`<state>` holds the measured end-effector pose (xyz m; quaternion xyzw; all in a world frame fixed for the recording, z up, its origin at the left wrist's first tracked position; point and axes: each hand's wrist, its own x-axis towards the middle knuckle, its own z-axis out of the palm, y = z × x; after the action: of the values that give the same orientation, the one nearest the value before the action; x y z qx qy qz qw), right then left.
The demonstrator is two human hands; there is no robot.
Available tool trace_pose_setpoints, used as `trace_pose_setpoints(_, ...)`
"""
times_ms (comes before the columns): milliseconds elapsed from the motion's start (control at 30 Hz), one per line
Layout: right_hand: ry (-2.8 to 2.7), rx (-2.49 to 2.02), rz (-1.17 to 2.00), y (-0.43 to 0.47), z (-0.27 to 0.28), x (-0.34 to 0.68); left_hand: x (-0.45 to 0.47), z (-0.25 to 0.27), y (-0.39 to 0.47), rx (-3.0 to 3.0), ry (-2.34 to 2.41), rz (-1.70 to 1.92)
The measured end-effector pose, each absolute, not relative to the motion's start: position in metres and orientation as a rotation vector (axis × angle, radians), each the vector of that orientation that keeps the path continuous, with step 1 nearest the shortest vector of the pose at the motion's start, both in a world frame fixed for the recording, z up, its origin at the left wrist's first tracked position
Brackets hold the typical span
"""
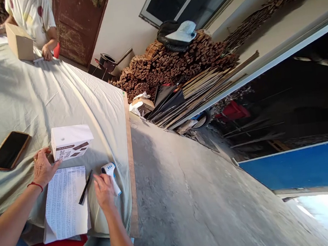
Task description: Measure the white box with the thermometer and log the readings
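My left hand [43, 168] lies open at the left of a white box [72, 143] with "Super Meal" print. Its thumb and fingers are spread near the box's lower left corner; whether they touch it I cannot tell. In front of the box is a stack of handwritten paper sheets [66, 205], with a black pen [86, 187] slanted across its right edge. Right of the pen my right hand [104, 190] is open, fingers slightly bent. It is right beside a white and blue infrared thermometer [112, 178], partly covering it.
A phone [9, 151] lies left on the cloth-covered table [46, 101]. Across it sits another person [32, 19] behind a cardboard box [20, 42]. The table's right edge [130, 162] drops to a concrete floor [183, 192]. Stacked firewood [152, 69] lines the wall.
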<state>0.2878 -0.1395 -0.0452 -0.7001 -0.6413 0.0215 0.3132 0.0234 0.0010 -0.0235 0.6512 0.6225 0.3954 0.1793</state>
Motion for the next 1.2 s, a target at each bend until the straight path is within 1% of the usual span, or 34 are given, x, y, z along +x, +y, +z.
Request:
trace_pose_setpoints(100, -1.868, -1.802, 0.126, -0.131, -0.043, 0.275, 0.021, -0.022, -0.007, 1.837, 1.83, 1.159)
trace_pose_setpoints(200, -1.99, -1.824, 0.125, -0.126, -0.032, 0.28, 0.02, -0.018, -0.028, 2.037, 1.714, 1.174)
trace_pose_setpoints(333, -2.198, -1.733, 0.172, -0.124, -0.014, 0.297, 0.024, -0.017, -0.06, 2.398, 1.299, 0.885)
trace_pose_setpoints(433, -2.273, -1.63, 0.214, -0.126, -0.008, 0.305, 0.029, -0.02, -0.07, 2.539, 1.118, 0.733)
trace_pose_setpoints(533, -2.111, -1.561, 0.244, -0.132, -0.011, 0.305, 0.031, -0.023, -0.071, 2.634, 1.076, 0.713)
trace_pose_setpoints(633, -1.692, -1.522, 0.297, -0.137, -0.021, 0.292, 0.031, -0.022, -0.071, 2.733, 1.073, 0.675)
trace_pose_setpoints(700, -1.424, -1.495, 0.393, -0.137, -0.028, 0.277, 0.03, -0.021, -0.071, 2.782, 1.08, 0.642)
trace_pose_setpoints(800, -1.206, -1.453, 0.603, -0.13, -0.038, 0.252, 0.031, -0.02, -0.072, 2.808, 1.092, 0.607)
trace_pose_setpoints(900, -1.117, -1.437, 0.671, -0.121, -0.047, 0.235, 0.032, -0.019, -0.074, 2.812, 1.117, 0.579)
trace_pose_setpoints(1200, -1.295, -1.471, 0.453, -0.117, -0.052, 0.233, 0.037, -0.015, -0.075, 2.776, 1.104, 0.655)
